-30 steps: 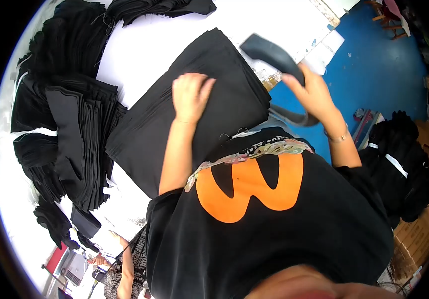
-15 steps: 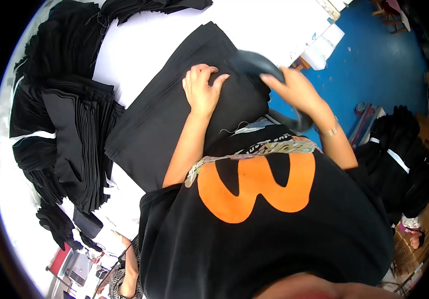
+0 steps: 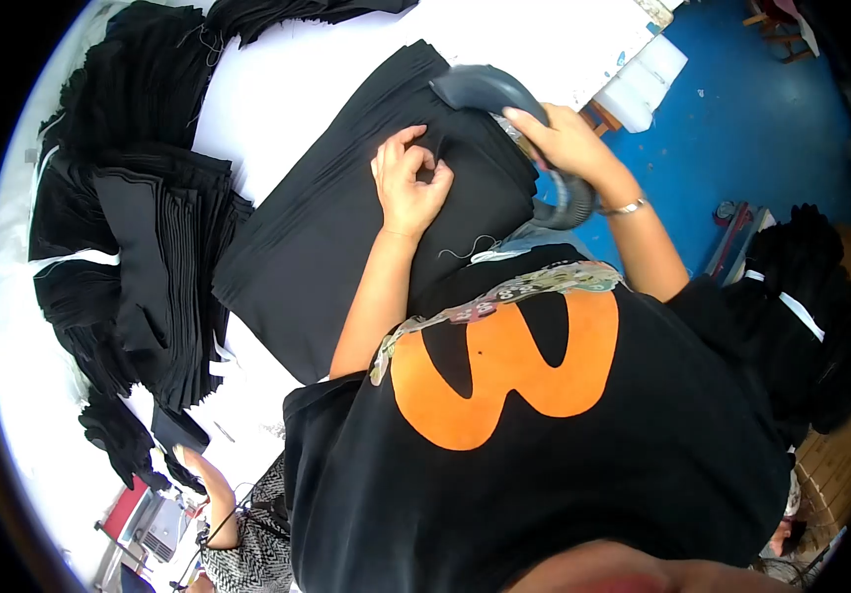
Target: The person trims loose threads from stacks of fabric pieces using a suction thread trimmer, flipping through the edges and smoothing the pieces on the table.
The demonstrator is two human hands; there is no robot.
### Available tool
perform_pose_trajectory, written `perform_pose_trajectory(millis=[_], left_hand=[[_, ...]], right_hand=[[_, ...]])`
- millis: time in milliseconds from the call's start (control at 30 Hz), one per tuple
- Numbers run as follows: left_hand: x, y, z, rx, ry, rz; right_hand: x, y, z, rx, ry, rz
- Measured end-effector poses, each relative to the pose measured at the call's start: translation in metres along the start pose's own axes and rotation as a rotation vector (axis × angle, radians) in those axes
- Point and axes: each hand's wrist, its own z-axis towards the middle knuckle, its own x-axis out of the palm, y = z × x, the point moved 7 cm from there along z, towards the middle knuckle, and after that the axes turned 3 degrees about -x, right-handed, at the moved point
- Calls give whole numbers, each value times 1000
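Observation:
A stack of black cloth panels [image 3: 336,237] lies slantwise on the white table in front of me. My left hand [image 3: 410,190] rests on it, thumb and forefinger pinched together at a small raised fold of the top cloth; the other fingers are loosely bent. My right hand [image 3: 577,148] is wrapped around a dark grey curved nozzle-like tool [image 3: 489,89] with a ribbed hose [image 3: 576,202] below it. The tool's tip is over the far right part of the stack, ahead of my left fingertips. Whether it touches the cloth, I cannot tell.
Bundles of black cloth [image 3: 163,267] line the left side of the white table [image 3: 282,109]. Tied black pieces [image 3: 791,316] are heaped at the right, near the blue floor [image 3: 712,128]. Another person's arm [image 3: 216,494] shows at lower left. A loose thread [image 3: 480,244] lies near my waist.
My left thumb and forefinger have closed together on the cloth. My right hand has moved the tool up and slightly left, toward the far edge of the stack.

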Motion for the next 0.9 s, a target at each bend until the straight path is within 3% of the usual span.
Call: perform_pose_trajectory(millis=[133, 233, 267, 333, 400, 500, 567, 667, 733, 800, 900], left_hand=[[-4, 4, -3, 91, 45, -169], [5, 7, 5, -103, 72, -117], [5, -1, 9, -97, 76, -118], [7, -4, 13, -209, 195, 12], [13, 13, 5, -218, 361, 38], [13, 0, 9, -149, 446, 103], [-7, -31, 20, 159, -47, 301], [10, -2, 6, 58, 51, 268], [10, 6, -1, 17, 65, 231], [5, 0, -3, -12, 40, 149], [3, -6, -4, 54, 10, 83]], right_hand=[[-25, -8, -43, 44, 133, 8], [-17, -12, -21, -12, 20, -103], [-8, -1, -11, 3, -16, 16], [-3, -6, -9, 38, -21, 80], [-22, -16, -30, 68, 133, -44], [-31, -21, -40, 81, 152, -37], [-20, -12, -19, 46, 71, -4], [-6, -4, -1, 84, 6, 97], [-21, -10, -17, 52, 108, -57], [-34, -27, -33, 106, 195, -19], [-24, -21, -15, 38, 104, -60]])
